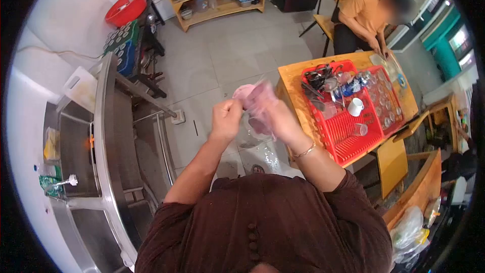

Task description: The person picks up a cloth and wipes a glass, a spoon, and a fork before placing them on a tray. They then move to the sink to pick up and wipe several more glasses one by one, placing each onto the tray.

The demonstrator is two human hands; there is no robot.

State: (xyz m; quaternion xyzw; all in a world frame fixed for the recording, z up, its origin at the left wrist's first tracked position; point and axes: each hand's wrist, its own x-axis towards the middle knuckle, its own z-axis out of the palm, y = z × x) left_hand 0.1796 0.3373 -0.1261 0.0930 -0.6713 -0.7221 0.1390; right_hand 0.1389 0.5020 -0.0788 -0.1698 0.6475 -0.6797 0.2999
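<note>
Matt cloth (261,95), glossy plastic rack (348,140), smooth wooden table (292,78), shiny metal sink (103,172).

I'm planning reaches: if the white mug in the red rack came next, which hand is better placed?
Probably the right hand: it is nearer the white mug and the red rack than the left hand. Both are at the pink cloth, so the right may need freeing first.

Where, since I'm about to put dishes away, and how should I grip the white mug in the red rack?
I'd grip the white mug around its rounded outer wall, coming down from the camera wearer's side. The slots of the red rack lie open there, while the blue-and-white packet crowds the far side.
</note>
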